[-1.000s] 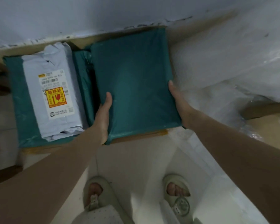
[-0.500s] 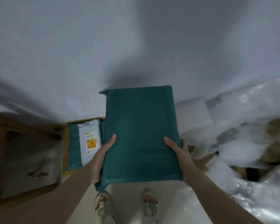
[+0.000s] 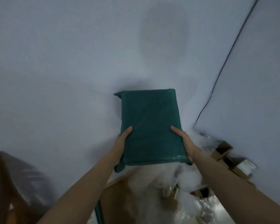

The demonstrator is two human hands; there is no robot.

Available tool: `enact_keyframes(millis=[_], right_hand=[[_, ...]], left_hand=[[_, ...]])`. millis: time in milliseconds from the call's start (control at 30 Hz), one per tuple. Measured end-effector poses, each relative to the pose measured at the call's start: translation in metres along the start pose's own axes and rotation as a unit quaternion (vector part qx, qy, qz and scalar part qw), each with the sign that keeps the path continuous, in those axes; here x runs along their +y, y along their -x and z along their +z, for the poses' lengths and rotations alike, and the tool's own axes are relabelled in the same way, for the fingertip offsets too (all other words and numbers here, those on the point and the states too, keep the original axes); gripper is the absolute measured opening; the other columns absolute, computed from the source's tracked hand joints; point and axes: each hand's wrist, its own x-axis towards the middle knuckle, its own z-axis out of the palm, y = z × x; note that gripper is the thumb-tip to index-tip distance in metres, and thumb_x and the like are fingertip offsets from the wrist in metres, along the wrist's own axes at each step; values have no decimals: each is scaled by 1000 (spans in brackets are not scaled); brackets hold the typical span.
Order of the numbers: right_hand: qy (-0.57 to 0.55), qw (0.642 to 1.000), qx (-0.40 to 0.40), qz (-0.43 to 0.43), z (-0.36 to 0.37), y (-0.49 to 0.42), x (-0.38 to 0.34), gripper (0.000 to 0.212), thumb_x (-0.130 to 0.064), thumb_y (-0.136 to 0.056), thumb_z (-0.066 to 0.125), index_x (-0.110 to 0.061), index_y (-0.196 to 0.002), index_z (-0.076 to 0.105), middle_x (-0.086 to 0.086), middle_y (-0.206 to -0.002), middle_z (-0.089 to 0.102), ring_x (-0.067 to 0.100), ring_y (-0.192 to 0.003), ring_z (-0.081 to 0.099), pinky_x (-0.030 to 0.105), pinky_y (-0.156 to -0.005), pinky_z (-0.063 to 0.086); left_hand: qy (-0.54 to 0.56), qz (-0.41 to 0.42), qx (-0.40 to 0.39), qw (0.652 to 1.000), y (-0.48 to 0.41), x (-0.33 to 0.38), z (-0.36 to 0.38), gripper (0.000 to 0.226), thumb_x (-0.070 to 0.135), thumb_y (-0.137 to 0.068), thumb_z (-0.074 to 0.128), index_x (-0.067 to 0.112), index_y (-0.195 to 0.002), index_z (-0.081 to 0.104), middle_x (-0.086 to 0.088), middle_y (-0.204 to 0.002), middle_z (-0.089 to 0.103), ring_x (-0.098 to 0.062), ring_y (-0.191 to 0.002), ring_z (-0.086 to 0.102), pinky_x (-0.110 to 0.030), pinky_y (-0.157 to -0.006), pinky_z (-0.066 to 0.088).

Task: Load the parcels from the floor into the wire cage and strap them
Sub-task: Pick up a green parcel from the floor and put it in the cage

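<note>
A flat dark green parcel [image 3: 149, 125] wrapped in plastic is held up in front of me, against a pale wall. My left hand [image 3: 122, 143] grips its lower left edge, thumb on top and the other fingers hidden underneath. My right hand [image 3: 184, 143] grips its lower right edge the same way. No wire cage or strap shows in this view. The other parcels on the floor are out of sight.
A brown cardboard box [image 3: 120, 199] sits below the parcel. White and clear plastic wrap [image 3: 184, 180] is heaped at lower right with small cardboard boxes [image 3: 225, 152] behind it. A dark cable [image 3: 225, 62] runs down the wall corner. A dark wrapped shape [image 3: 23, 183] stands at lower left.
Both hands have lifted the green parcel off the floor stack and raised it. My view swung up and right, so the grey labelled parcel and my feet left the frame.
</note>
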Motion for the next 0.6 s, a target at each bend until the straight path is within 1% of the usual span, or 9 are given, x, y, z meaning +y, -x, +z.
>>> enact_keyframes(millis=[100,167,200,267,333,467,600], right_hand=[[-25,997,14,-67,-13,41,-35,68,-50,-67,75,-12,-123,63,18,-115,69,39,-107,66,46,-85,57],[-42,993,23,-107,-22,68,-51,65,-48,-68,74,-11,-120,65,19,-116,68,39,-108,65,45,-85,57],[-52,990,38,-122,-28,81,-56,67,-48,-67,76,-11,-121,64,20,-117,68,39,-107,65,45,-82,58],[-72,984,81,-142,-44,102,-61,83,-51,-59,82,-11,-127,56,21,-119,66,40,-104,66,47,-79,58],[-83,974,125,-171,-64,130,-64,95,-53,-54,86,-10,-130,50,22,-120,64,40,-102,67,53,-81,56],[-104,945,227,-214,-120,198,-58,97,-52,-52,88,-8,-130,49,24,-119,64,43,-99,67,58,-83,55],[-112,914,321,-222,-180,286,-32,95,-55,-50,87,-11,-126,52,24,-116,65,43,-96,68,57,-80,56]], left_hand=[[-42,46,-49,997,17,36,25,63,55,-79,63,14,-126,56,-13,-116,69,-34,-103,66,-47,-93,53],[-65,71,-86,992,30,53,41,63,55,-78,64,14,-125,58,-12,-114,70,-34,-102,67,-49,-95,52],[-74,84,-107,988,36,61,50,63,56,-78,64,14,-125,59,-11,-113,71,-33,-103,68,-49,-95,52],[-94,96,-150,980,47,71,69,65,57,-76,65,15,-126,60,-9,-114,71,-31,-103,68,-48,-96,52],[-108,94,-199,969,60,78,95,61,57,-78,65,18,-124,61,-9,-113,71,-30,-103,68,-47,-96,52],[-140,81,-314,936,92,72,164,60,60,-77,64,19,-121,63,-10,-112,72,-30,-103,69,-45,-95,52],[-169,72,-412,892,143,31,234,49,55,-85,56,21,-119,64,-6,-112,72,-26,-104,68,-37,-89,54]])
